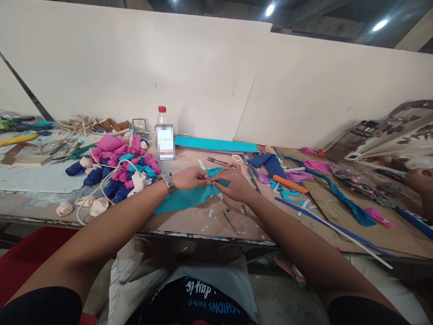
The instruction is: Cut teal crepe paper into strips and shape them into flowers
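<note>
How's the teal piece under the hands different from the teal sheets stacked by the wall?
The teal piece is creased and irregular, pinched by the left hand and right hand; the teal sheets lie flat, straight-edged and untouched. The piece sits near the table edge, the sheets far back. Both share one colour.

a teal paper strip (189,198) under both hands, a pink, navy and teal paper pile (118,164), a red-capped bottle (164,135), an orange tool (290,184).

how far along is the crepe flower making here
Done: a pile of pink, blue and teal rolled flowers sits left of the bottle. In hand: left hand and right hand pinch a teal paper strip. Left: teal sheets and scraps lie unused.
</note>
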Motion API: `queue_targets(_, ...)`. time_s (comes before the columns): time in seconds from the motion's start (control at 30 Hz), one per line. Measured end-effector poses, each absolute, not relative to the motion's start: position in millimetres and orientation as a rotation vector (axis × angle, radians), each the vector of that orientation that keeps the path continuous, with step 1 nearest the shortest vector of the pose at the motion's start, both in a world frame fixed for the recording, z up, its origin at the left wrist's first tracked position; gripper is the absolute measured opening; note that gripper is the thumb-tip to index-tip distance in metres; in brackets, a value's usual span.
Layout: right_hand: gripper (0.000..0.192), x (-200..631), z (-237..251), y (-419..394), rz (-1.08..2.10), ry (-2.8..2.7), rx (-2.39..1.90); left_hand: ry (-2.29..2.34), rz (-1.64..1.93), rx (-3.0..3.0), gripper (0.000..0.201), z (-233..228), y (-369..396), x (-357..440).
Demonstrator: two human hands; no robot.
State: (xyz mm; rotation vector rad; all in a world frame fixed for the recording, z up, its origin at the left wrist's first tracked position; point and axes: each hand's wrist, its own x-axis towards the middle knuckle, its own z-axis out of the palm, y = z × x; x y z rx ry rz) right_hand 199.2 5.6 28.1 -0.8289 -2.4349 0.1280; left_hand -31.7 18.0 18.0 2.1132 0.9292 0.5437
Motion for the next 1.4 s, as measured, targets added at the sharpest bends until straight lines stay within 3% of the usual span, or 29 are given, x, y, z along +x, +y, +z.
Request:
queue_targets(0.6, 0.02, 196, 28, 3, 0.139, -2.451, -0.942, 0.946, 0.653, 2.132, 0.029, 25, 9, -29)
queue_targets(1.0, 0.018, 196, 26, 3, 0.202, -2.517, -0.978, 1.09, 0.704, 2.574, 0.017, 26, -3, -22)
queue_targets(1.4, 0.025, 198, 27, 8, 0.315, -2.527, -0.921, 1.093, 0.606, 2.67, 0.023, 26, 0, -23)
